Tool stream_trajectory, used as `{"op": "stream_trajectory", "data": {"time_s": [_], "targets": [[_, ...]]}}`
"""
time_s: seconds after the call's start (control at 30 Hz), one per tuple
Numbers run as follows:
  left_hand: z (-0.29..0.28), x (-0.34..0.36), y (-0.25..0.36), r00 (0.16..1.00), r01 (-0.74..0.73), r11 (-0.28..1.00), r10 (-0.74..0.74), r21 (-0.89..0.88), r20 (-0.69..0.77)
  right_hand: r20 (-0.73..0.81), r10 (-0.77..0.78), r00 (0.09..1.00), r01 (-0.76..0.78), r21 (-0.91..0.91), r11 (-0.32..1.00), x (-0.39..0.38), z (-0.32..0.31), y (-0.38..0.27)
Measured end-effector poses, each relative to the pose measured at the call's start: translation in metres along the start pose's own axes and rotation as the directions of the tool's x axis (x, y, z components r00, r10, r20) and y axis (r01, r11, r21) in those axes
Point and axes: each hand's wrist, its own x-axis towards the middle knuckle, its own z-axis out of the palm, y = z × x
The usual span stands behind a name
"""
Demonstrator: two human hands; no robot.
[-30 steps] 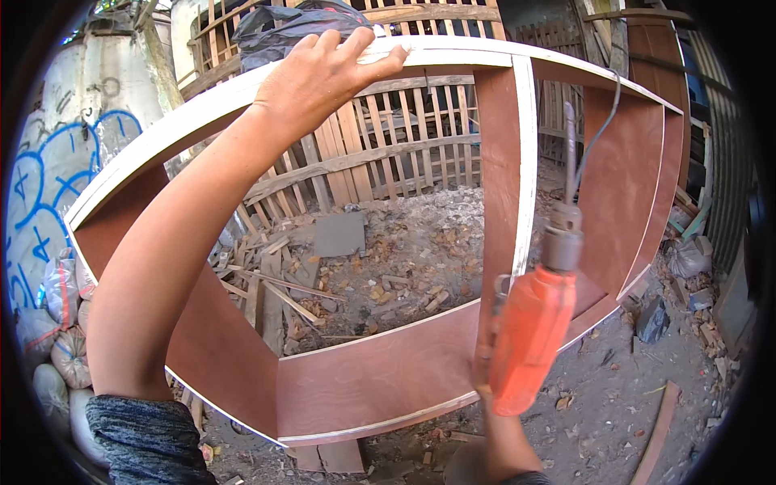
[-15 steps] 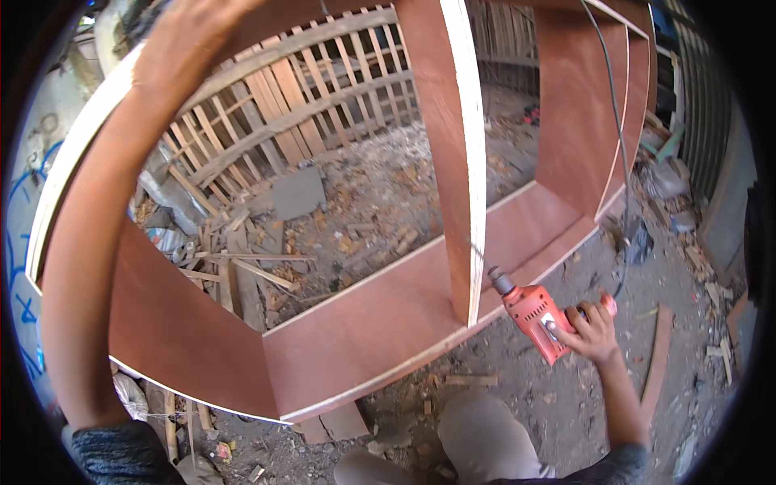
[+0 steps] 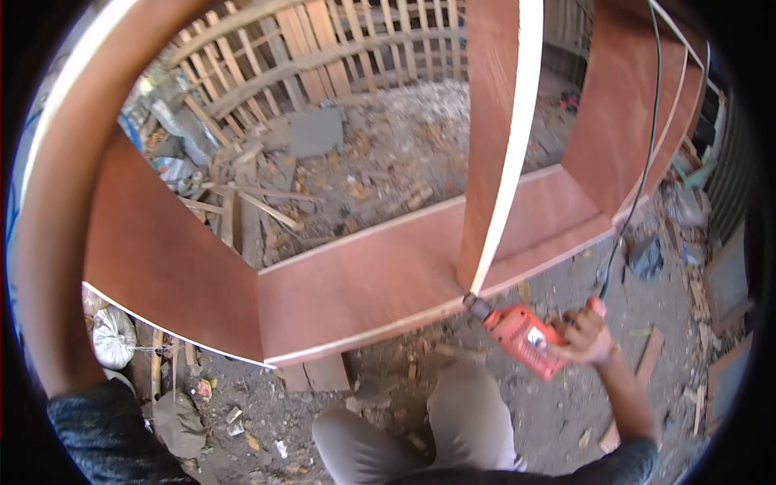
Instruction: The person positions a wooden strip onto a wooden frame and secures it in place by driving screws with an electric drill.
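Note:
My right hand [image 3: 588, 335] grips an orange electric drill [image 3: 524, 339] low at the front of a reddish plywood cabinet frame [image 3: 356, 291]. The drill's bit touches the spot where the upright divider panel [image 3: 493, 145] meets the bottom board. A black cable [image 3: 640, 182] runs from the drill up past the right side panel. My left forearm [image 3: 48, 242] stretches up along the frame's left side, and its hand is out of the picture at the top. My knee [image 3: 461, 412] in grey trousers is bent just below the drill.
Behind the frame stands a wooden slat fence [image 3: 323, 48]. Scrap wood [image 3: 234, 202] and a grey slab [image 3: 315, 133] lie on the dirt ground inside it. A white sack [image 3: 113, 335] sits at the left, a wood block [image 3: 323, 376] under the frame, and rubble [image 3: 679, 210] at the right.
My view has dropped from the frame's top to its bottom. The drill came down from pointing upward to the divider's base. My left hand left the picture at the top.

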Motion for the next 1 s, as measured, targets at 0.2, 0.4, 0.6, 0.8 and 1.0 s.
{"op": "stream_trajectory", "data": {"time_s": [0.2,0.4,0.6,0.8,1.0], "targets": [[-0.018,0.009,0.008,0.996,-0.035,0.997,0.029,0.063,0.083,-0.66,0.369,0.654,-0.114,0.397,0.911,0.083,0.049,-0.041],[-0.004,-0.005,-0.009,0.992,-0.004,0.997,-0.007,0.083,0.125,-0.468,0.845,0.259,0.035,0.879,0.476,0.206,0.082,-0.066],[0.0,-0.001,-0.002,0.989,0.012,0.999,-0.017,0.038,0.15,-0.475,0.798,0.372,-0.134,0.823,0.552,0.254,0.115,-0.044],[0.002,-0.003,-0.003,0.99,0.004,0.998,-0.012,0.06,0.14,-0.833,0.439,0.337,-0.371,0.311,0.875,0.295,0.127,-0.022],[-0.016,0.008,0.002,0.995,-0.012,0.999,0.016,-0.04,0.096,-0.88,0.412,0.239,-0.405,0.295,0.865,0.334,0.147,0.0]]}}
